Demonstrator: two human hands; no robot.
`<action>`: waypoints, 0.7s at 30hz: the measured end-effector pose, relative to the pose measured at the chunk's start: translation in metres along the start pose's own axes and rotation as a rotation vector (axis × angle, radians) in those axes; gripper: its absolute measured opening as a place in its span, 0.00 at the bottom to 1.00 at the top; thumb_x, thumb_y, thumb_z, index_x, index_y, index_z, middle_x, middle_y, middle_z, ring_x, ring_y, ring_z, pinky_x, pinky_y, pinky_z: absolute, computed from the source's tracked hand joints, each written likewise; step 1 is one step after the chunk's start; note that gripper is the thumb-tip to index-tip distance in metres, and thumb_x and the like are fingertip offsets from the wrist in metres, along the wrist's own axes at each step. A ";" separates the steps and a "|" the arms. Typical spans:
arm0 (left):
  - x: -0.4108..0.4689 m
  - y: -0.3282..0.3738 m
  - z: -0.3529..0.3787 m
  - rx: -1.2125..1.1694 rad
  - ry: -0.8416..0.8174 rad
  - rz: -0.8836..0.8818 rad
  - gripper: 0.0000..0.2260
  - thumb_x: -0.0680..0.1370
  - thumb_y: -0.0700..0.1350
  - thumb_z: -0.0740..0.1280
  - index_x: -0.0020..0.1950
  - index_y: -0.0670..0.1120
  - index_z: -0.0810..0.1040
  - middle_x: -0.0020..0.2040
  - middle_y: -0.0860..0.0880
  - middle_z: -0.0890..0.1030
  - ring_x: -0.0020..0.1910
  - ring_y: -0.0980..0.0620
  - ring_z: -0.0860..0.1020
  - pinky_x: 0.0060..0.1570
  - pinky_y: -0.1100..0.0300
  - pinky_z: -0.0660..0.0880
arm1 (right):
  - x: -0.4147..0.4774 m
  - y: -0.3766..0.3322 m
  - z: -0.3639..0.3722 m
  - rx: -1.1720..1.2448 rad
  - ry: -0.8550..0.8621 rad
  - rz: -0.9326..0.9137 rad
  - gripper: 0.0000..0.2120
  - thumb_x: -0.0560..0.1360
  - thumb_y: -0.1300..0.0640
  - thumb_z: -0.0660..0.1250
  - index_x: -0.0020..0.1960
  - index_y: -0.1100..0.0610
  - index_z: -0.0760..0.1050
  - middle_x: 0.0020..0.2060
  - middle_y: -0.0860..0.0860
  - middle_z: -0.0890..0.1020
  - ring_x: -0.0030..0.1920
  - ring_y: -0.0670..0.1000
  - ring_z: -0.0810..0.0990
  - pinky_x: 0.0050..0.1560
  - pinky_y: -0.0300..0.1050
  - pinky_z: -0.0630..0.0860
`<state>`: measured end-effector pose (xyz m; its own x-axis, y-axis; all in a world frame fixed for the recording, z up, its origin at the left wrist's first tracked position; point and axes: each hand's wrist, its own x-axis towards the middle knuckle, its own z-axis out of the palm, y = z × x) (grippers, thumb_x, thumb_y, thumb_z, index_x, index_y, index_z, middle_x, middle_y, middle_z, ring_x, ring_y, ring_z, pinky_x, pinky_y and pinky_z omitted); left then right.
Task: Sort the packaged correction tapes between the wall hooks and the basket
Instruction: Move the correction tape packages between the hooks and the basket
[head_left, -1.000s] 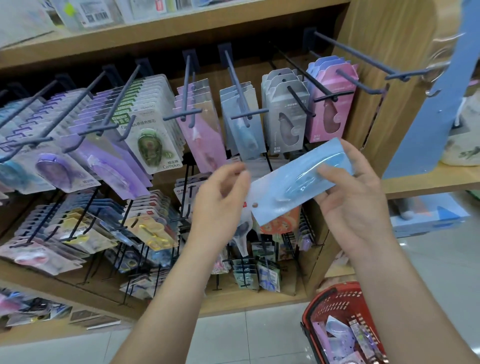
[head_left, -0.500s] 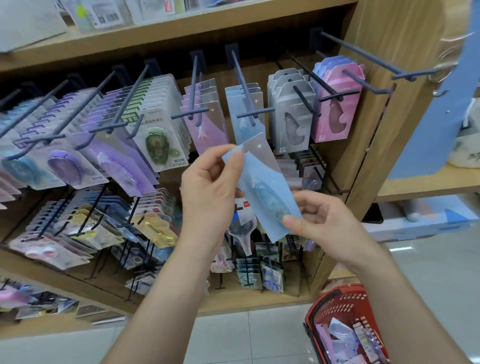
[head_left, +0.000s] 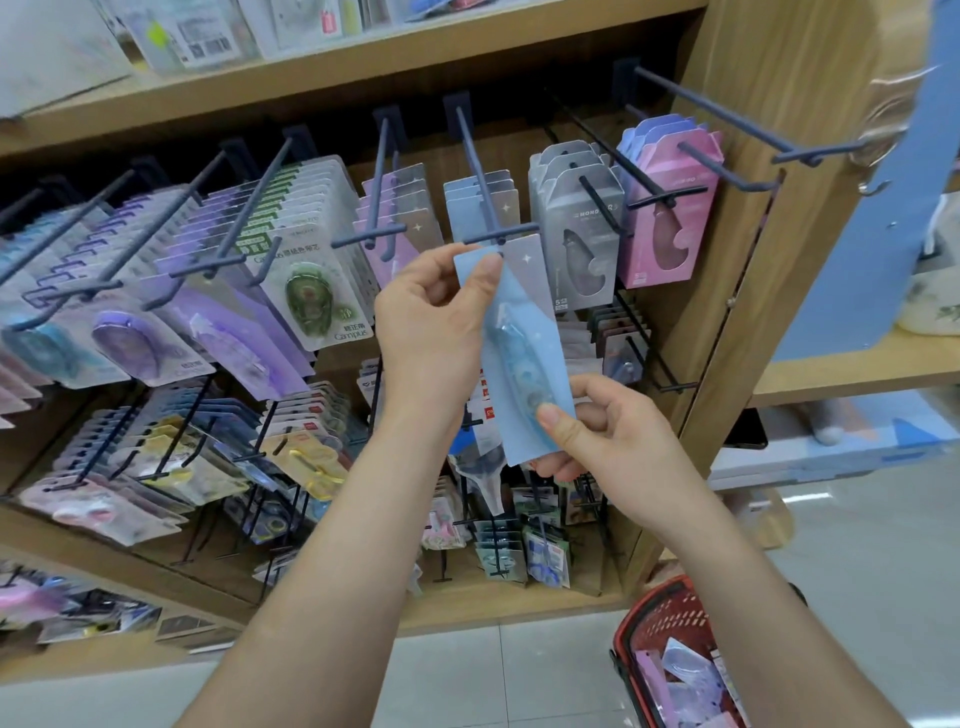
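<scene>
Now left hand (head_left: 431, 322) (raised) pinches package (head_left: 519, 364) top.

Illumination is bright, even and diffuse, coming from above. Deep shadow lies beneath the upper wooden shelf (head_left: 395, 62), around the hook bases. Glare films the purple blister packs (head_left: 228, 338), and a white streak reflects on the floor tiles (head_left: 857, 545). The blue correction tape package (head_left: 524, 358) at centre is reasonably sharp. Shelf lines bow toward the borders. The blue panel (head_left: 857, 249) at right is smeared.
</scene>
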<state>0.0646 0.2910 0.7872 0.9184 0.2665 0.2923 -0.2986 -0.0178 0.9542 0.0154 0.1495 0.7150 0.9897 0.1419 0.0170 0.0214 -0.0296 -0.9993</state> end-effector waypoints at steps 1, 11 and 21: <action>0.001 0.000 0.000 -0.016 -0.009 -0.011 0.03 0.78 0.39 0.71 0.50 0.46 0.80 0.38 0.55 0.84 0.41 0.59 0.82 0.43 0.62 0.79 | 0.000 0.001 0.000 -0.011 0.001 -0.006 0.04 0.78 0.53 0.68 0.53 0.49 0.77 0.38 0.52 0.86 0.33 0.51 0.83 0.36 0.43 0.79; -0.033 -0.004 -0.032 0.173 -0.325 -0.084 0.22 0.76 0.34 0.70 0.61 0.58 0.74 0.46 0.51 0.85 0.39 0.52 0.84 0.44 0.54 0.83 | 0.006 -0.001 -0.001 -0.019 0.062 -0.073 0.06 0.78 0.50 0.67 0.53 0.48 0.78 0.32 0.46 0.83 0.28 0.47 0.78 0.32 0.39 0.77; 0.004 -0.029 -0.019 0.553 -0.084 0.016 0.27 0.76 0.33 0.69 0.66 0.61 0.75 0.39 0.57 0.78 0.34 0.62 0.75 0.44 0.71 0.74 | 0.018 0.008 -0.014 -0.274 0.139 -0.067 0.11 0.80 0.52 0.66 0.61 0.47 0.78 0.49 0.43 0.81 0.37 0.37 0.79 0.36 0.32 0.74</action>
<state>0.0716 0.3110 0.7596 0.9392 0.1844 0.2896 -0.1531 -0.5300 0.8340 0.0353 0.1383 0.7081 0.9943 0.0163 0.1056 0.1057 -0.2926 -0.9504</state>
